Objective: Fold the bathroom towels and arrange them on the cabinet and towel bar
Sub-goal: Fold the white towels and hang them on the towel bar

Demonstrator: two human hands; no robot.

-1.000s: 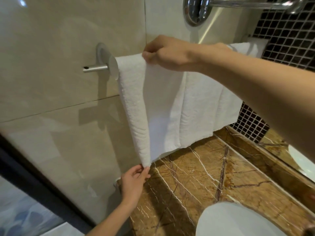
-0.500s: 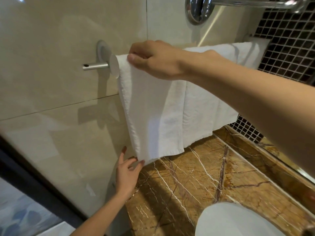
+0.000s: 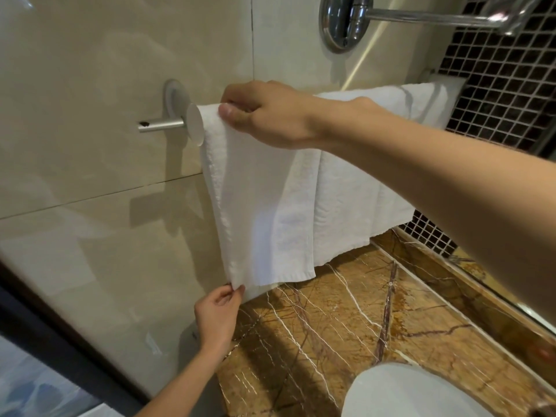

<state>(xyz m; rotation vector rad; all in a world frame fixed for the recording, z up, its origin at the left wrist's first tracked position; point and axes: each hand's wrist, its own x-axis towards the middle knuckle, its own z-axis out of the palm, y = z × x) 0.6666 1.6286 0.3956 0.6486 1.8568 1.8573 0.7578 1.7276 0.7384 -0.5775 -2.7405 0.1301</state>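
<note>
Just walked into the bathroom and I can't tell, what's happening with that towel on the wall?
A person is straightening a white terry towel that hangs over the silver metal towel bar on the beige tiled wall. The right hand has its grip on the towel's top edge near the bar's left end, and the left hand pinches the lower left corner. Below lies a brown veined marble counter with a white round basin.

We see warm light, soft shadows left of right hand (image 3: 270,115), chrome mount (image 3: 343,22) glare above, edges warped.
</note>
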